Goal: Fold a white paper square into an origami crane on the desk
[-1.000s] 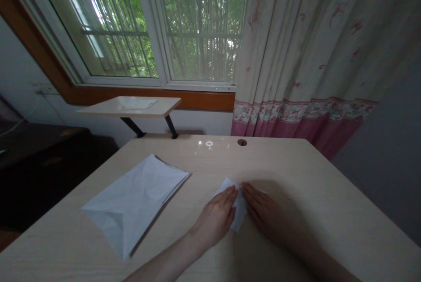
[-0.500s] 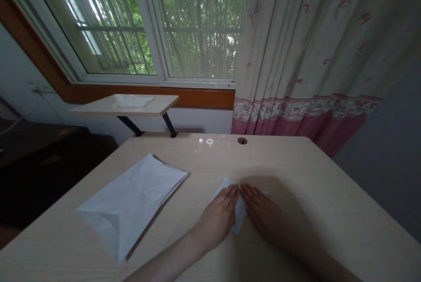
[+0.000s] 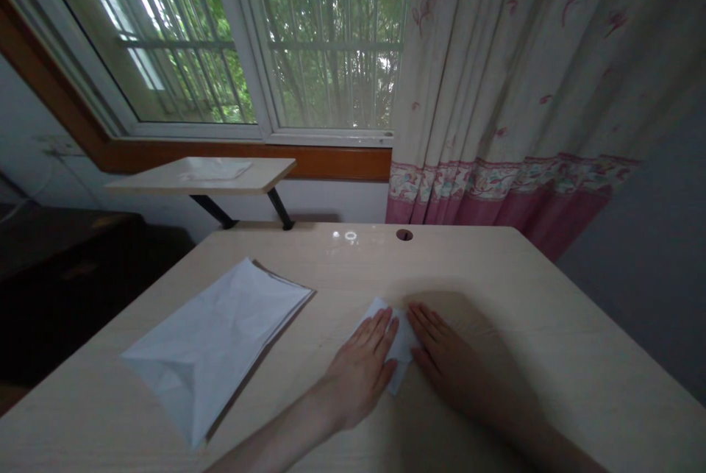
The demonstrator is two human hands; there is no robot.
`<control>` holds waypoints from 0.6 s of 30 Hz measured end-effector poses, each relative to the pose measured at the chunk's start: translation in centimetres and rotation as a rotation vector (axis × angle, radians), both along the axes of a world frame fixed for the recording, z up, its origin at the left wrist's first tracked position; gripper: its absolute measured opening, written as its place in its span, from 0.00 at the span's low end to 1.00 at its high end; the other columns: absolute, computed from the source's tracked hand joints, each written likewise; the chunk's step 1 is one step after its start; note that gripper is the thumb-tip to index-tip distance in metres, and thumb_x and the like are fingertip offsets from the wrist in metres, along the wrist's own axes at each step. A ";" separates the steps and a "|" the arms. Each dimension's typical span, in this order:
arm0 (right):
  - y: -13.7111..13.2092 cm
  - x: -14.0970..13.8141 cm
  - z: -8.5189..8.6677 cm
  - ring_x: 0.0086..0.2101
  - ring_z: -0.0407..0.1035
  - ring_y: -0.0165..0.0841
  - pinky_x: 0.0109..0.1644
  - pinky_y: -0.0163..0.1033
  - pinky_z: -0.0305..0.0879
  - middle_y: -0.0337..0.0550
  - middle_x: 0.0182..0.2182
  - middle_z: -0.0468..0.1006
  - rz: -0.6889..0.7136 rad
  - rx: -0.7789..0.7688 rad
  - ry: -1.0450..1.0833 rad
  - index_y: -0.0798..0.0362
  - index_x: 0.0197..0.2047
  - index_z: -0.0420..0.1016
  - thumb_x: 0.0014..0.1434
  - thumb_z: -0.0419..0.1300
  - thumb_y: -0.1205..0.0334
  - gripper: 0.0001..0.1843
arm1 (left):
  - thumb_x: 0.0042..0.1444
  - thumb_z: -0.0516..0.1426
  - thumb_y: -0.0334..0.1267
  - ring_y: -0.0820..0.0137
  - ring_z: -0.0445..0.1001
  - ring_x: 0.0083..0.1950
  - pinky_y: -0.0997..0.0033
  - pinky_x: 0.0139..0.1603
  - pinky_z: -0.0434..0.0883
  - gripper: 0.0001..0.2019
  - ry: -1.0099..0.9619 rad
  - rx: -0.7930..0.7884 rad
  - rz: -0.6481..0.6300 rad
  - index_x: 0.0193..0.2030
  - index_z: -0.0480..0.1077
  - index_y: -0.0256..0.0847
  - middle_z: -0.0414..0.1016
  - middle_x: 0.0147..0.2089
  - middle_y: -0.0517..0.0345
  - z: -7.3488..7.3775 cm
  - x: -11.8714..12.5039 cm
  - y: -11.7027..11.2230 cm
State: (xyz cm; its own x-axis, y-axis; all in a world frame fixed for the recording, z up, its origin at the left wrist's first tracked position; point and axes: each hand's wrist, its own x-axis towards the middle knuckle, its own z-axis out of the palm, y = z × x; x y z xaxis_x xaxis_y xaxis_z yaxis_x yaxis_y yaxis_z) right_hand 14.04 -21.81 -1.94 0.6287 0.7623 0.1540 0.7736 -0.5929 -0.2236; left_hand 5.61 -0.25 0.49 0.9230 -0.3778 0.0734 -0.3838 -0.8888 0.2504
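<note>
A small folded piece of white paper [image 3: 401,344] lies on the desk between my hands. My left hand [image 3: 364,364] rests flat over its left part, fingers stretched out and thumb spread. On its right edge, my right hand [image 3: 442,351] lies flat with the fingers extended. A strip of the paper shows between the hands, with a corner poking out beyond my left fingertips and another towards me. The rest of the paper is hidden under the hands.
A stack of larger white paper sheets [image 3: 218,344] lies on the left of the desk [image 3: 309,429]. A raised shelf [image 3: 259,180] with papers stands at the back left. A round cable hole [image 3: 404,235] is near the back edge, before the curtain [image 3: 496,112].
My hands have moved apart slightly, baring more of the folded paper between them. My left thumb has spread out from the fingers. The view has shifted a little.
</note>
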 end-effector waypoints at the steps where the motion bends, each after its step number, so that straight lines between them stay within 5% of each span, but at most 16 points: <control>1: -0.1 0.0 0.0 0.64 0.45 0.39 0.66 0.50 0.48 0.48 0.66 0.51 -0.015 0.003 0.007 0.56 0.68 0.49 0.67 0.45 0.56 0.29 | 0.69 0.43 0.40 0.61 0.37 0.72 0.54 0.68 0.51 0.27 0.002 -0.002 0.002 0.71 0.40 0.37 0.37 0.72 0.45 0.0 -0.1 0.0; 18: -0.4 -0.3 0.3 0.65 0.42 0.42 0.66 0.52 0.49 0.54 0.66 0.49 -0.134 -0.010 -0.044 0.60 0.68 0.49 0.66 0.45 0.47 0.34 | 0.65 0.52 0.39 0.46 0.39 0.71 0.42 0.63 0.56 0.28 -0.088 0.025 0.046 0.69 0.46 0.58 0.25 0.73 0.53 0.6 -1.1 0.1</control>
